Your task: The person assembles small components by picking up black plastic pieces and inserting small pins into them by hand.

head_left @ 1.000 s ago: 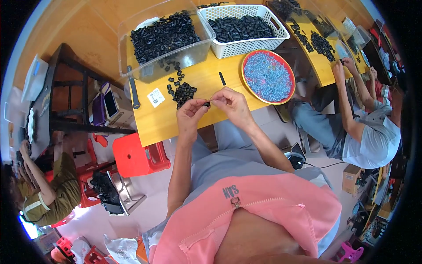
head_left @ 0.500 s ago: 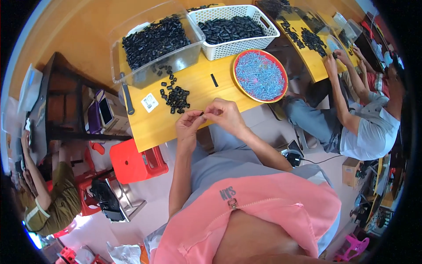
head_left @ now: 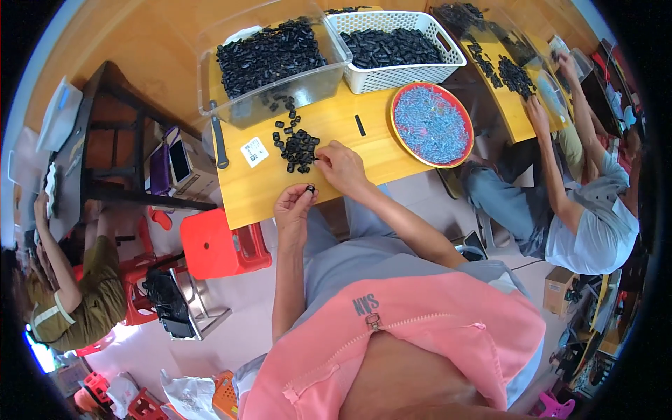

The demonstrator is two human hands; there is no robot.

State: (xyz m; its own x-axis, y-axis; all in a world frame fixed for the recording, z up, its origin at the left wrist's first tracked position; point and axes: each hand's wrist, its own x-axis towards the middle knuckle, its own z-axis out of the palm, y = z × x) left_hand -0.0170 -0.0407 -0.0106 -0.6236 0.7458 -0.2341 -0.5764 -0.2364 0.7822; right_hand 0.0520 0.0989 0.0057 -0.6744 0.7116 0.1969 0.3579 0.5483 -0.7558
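My left hand [head_left: 295, 204], closed, pinches a small black plastic piece [head_left: 310, 188] between thumb and fingertips just off the table's front edge. Farther forward and to the right, my right hand [head_left: 341, 166] has its fingertips together at the near right side of a pile of small black plastic pieces [head_left: 299, 145]. What those fingertips hold, if anything, is too small to make out. The pile lies on a yellow wooden table [head_left: 245, 199]. Beside it on the left is a white label card [head_left: 254, 151], and a thin black strip [head_left: 360, 125] lies to its right.
Behind the pile stand a clear bin [head_left: 273, 94] and a white basket [head_left: 406, 75], both filled with black parts. A red-rimmed tray [head_left: 470, 133] holds many small bluish pieces. A dark-handled tool [head_left: 220, 143] lies at left. Co-workers sit on both sides; a red stool [head_left: 210, 241] stands left.
My hands have parted. The right went forward to the pile, while the left stayed near the table edge with the small black piece. The whole view has shifted slightly.
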